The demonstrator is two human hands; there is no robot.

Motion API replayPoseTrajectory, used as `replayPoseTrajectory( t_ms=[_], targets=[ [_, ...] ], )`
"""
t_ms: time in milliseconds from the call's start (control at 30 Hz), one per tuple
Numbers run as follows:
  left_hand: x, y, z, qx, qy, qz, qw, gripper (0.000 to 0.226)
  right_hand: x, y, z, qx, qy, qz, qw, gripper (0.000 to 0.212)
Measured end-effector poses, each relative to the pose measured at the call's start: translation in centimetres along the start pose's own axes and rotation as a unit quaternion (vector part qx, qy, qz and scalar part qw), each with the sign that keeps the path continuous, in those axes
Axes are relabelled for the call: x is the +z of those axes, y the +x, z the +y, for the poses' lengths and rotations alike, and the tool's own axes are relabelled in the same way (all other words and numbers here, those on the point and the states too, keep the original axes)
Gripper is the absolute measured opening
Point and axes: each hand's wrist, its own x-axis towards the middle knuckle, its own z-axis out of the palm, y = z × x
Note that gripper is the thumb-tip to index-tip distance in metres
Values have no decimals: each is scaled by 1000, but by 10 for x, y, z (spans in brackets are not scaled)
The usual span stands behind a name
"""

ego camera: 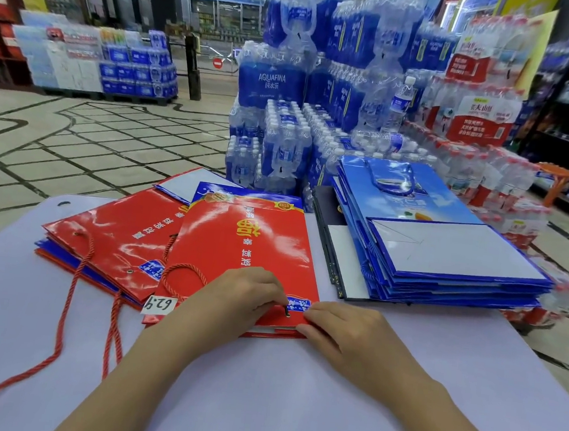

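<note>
Flat glossy red paper gift bag lies mid-tabletop. Left hand pinches red twisted cord handle at metal eyelet; right hand grips bag's near edge. Pin bag flat, feed cord straight through.

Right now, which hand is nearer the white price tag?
Left. The left hand sits on the red bag just right of the tag; the right hand grips the bag's near corner, farther right beyond it.

Blue bag stack blocks right; near table open.
</note>
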Motion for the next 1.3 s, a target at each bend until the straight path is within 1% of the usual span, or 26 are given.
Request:
replayPoseTrajectory(
  t_ms=[200, 333, 433, 500, 567, 633, 700, 833, 900, 1000, 1067, 1133, 1233, 1300],
  targets=[
    [0, 1, 4, 14, 1, -4, 1000, 19, 0, 0, 0, -1, -3, 1, 1000, 31],
    [0, -1, 7, -3, -16, -9, 1000, 21, -1, 0, -2, 1, -7, 16, 1000, 32],
    [-1, -1, 9, -14, -25, -15, 999, 21, -3, 1, -2, -5, -36, 31, 999, 31],
    [-3, -1, 11, -35, -38, -10, 999, 22, -3, 2, -2, -7, -57, 43, 997, 28],
    [-4, -3, 14, -42, -49, -13, 998, 27, -3, 3, -2, 0, -66, 62, 996, 24],
    [-3, -3, 16, -42, -50, -22, 998, 38, -5, 4, -3, 6, -72, 79, 994, 22],
    [-1, -2, 15, -61, -45, -25, 997, 46, -7, 5, -3, 13, -81, 89, 993, 22],
    [4, 2, 11, -83, -68, -14, 994, 39, -7, 6, -2, 26, -87, 98, 991, 22],
    [6, 2, 10, -77, -70, -12, 994, 37, -10, 9, -4, 45, -98, 108, 988, 22],
    [11, 2, 9, -77, -43, -21, 996, 40, -15, 13, -9, 89, -121, 122, 981, 25],
    [13, 3, 8, -82, -37, -10, 996, 44, -10, 10, -14, 92, -119, 103, 983, 27],
    [15, 3, 7, -82, -31, 0, 996, 43, -1, 10, -19, 107, -87, 70, 988, 28],
    [16, 4, 8, -81, -30, -3, 996, 44, 5, 19, -25, 206, -22, 45, 977, 27],
    [17, 5, 7, -82, -30, -11, 996, 44, 9, 24, -25, 247, 14, 40, 968, 28]
  ],
)
